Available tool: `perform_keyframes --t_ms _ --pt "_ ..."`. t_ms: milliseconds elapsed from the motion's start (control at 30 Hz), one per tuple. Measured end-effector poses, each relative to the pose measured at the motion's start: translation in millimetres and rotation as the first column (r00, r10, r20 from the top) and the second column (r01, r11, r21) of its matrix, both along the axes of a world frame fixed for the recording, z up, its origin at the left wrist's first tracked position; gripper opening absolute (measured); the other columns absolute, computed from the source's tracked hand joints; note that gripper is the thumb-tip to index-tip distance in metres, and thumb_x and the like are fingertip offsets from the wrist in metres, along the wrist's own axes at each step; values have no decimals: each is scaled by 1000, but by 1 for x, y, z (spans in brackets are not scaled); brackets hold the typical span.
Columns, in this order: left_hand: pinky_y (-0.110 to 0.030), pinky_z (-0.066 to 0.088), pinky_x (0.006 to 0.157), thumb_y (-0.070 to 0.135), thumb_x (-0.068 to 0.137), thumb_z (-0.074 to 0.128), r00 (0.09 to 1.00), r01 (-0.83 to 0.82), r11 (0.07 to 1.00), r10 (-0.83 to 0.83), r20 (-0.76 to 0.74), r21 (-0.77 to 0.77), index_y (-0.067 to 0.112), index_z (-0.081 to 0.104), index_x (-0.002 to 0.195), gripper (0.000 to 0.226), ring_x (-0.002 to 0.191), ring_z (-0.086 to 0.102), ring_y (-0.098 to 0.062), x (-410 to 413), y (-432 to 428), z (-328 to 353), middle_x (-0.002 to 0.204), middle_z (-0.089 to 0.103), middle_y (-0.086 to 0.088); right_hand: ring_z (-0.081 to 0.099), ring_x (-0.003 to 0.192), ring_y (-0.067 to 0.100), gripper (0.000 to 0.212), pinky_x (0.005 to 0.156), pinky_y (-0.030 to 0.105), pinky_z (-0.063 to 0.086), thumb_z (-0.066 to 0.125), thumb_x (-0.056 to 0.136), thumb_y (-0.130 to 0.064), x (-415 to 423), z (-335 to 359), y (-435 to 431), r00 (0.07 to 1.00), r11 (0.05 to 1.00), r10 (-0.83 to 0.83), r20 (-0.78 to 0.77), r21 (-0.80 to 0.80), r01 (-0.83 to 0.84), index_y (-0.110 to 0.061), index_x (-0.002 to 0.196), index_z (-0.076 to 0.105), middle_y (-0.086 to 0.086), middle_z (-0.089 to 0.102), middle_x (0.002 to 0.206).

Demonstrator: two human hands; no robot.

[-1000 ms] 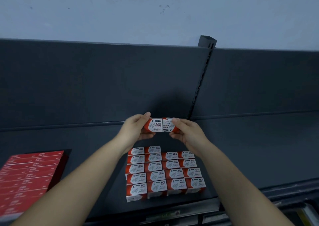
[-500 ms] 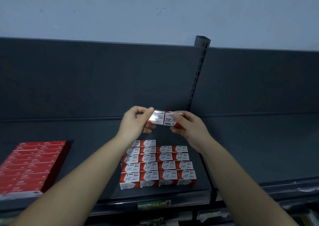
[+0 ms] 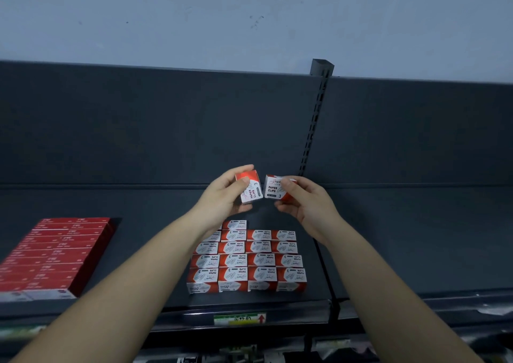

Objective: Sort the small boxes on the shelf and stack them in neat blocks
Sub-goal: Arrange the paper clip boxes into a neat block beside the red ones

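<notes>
I hold two small paper-clip boxes in the centre of the frame, just above the shelf [image 3: 388,237] and a little apart from each other: the left box [image 3: 249,186] is tilted, its red top turned up, while the right box [image 3: 276,189] faces me nearly square. Below them, in the lower middle of the frame, the block [image 3: 247,260] of matching boxes already lies in tidy rows of four, but its far row looks short on the right side, so I judge most of this sorting done, with these two still to place there. My left hand [image 3: 224,196] pinches its box between thumb and curled fingers; my right hand [image 3: 304,200] grips the other the same way, both forearms reaching up from the bottom corners. At lower left a stack of flat red boxes [image 3: 52,254] sits well apart.
</notes>
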State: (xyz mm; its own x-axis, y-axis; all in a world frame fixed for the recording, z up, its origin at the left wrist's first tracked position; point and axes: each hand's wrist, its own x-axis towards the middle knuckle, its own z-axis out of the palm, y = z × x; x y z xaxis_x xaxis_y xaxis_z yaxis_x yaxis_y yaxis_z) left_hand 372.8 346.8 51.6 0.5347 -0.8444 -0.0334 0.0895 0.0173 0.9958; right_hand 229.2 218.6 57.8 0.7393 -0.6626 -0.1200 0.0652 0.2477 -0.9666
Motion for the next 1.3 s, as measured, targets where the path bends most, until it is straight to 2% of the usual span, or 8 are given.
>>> perform_keyframes --t_ms 133,233,333,533,967,1100,1233,1300 --pt "-27 57 73 15 97 56 998 2 1000 -4 62 22 32 50 131 37 92 72 -16 -5 1 1 102 71 -6 67 73 18 21 65 24 56 65 91 -22 -2 1 0 1000 999 13 -17 -42 -14 -10 109 68 9 74 94" --pt "-29 54 73 22 94 63 995 -59 998 56 88 29 24 53 127 35 82 73 -20 -3 2 -1 96 74 -5 67 69 18 23 61 24 56 65 92 -21 -5 1 -3 1000 998 -20 -16 -54 19 -12 113 66 10 72 94" --pt "-33 56 80 26 88 69 987 -76 995 66 147 65 21 63 114 27 84 73 -21 0 3 0 96 75 -1 66 67 17 23 62 25 56 66 92 -22 -8 1 -5 998 994 -38 -44 -104 33 -15 114 64 8 71 92" --pt "-14 53 67 30 86 70 960 -82 993 55 274 87 25 69 104 19 86 71 -6 -2 5 4 92 75 7 65 70 14 21 64 27 54 65 91 -36 -6 -3 -2 986 950 -28 -166 -312 -26 -22 108 65 1 72 95" --pt "-26 57 80 30 84 73 943 -74 989 28 331 128 27 67 105 23 90 71 -9 5 5 3 97 74 8 70 88 16 25 77 31 59 65 91 -34 -4 -10 -5 988 953 20 -156 -297 -66 -21 112 61 0 72 99" --pt "-19 55 76 26 86 71 893 -54 976 -47 447 211 29 68 116 30 93 68 -5 5 2 2 106 70 13 67 103 17 23 85 33 58 62 93 -28 -4 -15 -9 983 948 85 -163 -291 -131 -19 114 56 3 68 112" --pt "-20 52 73 24 84 74 812 -32 969 -119 572 247 31 70 107 24 89 66 -4 3 -7 -1 99 69 17 65 106 17 19 89 34 57 61 96 -21 -6 -22 -16 971 910 87 -222 -378 -168 -20 114 54 2 64 115" --pt "-24 52 78 29 83 75 755 -58 962 -132 642 266 34 69 106 24 91 64 -3 3 -15 -8 98 68 19 65 104 16 20 89 32 57 60 96 -20 -8 -27 -19 964 886 79 -254 -425 -184 -20 115 56 1 64 114"
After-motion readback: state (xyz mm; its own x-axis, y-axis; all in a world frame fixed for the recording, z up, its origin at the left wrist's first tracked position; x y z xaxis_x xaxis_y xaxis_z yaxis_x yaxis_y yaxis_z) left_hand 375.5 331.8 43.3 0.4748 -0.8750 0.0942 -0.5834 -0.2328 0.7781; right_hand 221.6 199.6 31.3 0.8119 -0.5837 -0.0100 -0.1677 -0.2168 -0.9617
